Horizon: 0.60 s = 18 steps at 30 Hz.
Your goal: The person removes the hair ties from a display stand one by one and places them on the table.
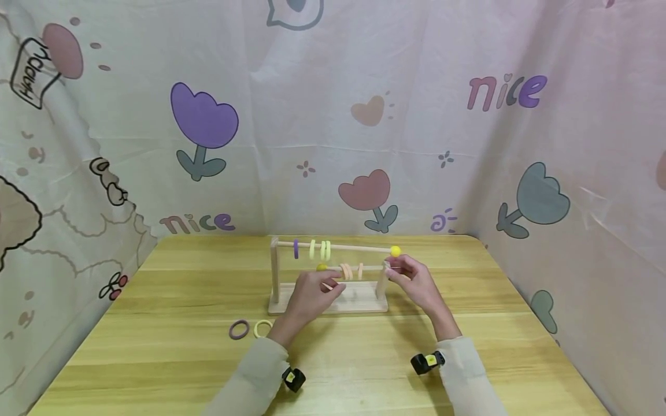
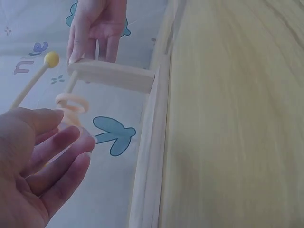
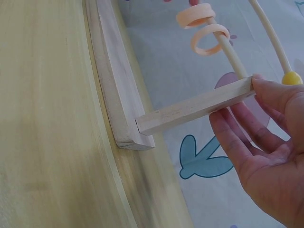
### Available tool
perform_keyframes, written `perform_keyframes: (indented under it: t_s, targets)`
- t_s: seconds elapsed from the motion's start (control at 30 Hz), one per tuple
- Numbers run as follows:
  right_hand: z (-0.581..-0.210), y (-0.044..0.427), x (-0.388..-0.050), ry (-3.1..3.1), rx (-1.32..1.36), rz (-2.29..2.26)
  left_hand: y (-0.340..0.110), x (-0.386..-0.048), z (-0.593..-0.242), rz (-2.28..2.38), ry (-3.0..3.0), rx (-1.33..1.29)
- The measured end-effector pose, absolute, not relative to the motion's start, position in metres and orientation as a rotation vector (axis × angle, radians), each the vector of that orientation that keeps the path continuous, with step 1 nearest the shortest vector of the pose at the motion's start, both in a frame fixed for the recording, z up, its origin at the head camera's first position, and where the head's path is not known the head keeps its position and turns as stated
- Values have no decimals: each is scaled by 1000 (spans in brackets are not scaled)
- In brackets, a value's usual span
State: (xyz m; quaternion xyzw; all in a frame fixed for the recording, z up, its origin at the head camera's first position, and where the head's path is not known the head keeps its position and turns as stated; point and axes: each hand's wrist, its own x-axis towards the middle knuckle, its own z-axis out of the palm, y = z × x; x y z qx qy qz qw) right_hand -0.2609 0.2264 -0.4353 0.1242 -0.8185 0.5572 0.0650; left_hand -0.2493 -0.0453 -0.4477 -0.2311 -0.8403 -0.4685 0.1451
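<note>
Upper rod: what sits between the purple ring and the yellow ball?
The head view shows three pale yellow rings nearer the purple ring, then bare rod up to the ball.

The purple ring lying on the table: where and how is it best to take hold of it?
I would pinch the purple ring by the left part of its band, coming from above, with one fingertip inside its open middle. It lies flat on the table, and the yellow ring lies close on its right, so the left side looks freer.
</note>
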Motion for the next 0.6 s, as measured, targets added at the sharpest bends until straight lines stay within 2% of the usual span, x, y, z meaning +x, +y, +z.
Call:
perform_keyframes:
  t_s: [0.37, 0.6]
  targets:
    - [-437, 226, -261, -2487, 351, 1664, -35, -250, -450, -1286, -2428, -566]
    - [-437, 226, -262, -2476, 354, 1677, -31, -253, -450, -1283, -2419, -591]
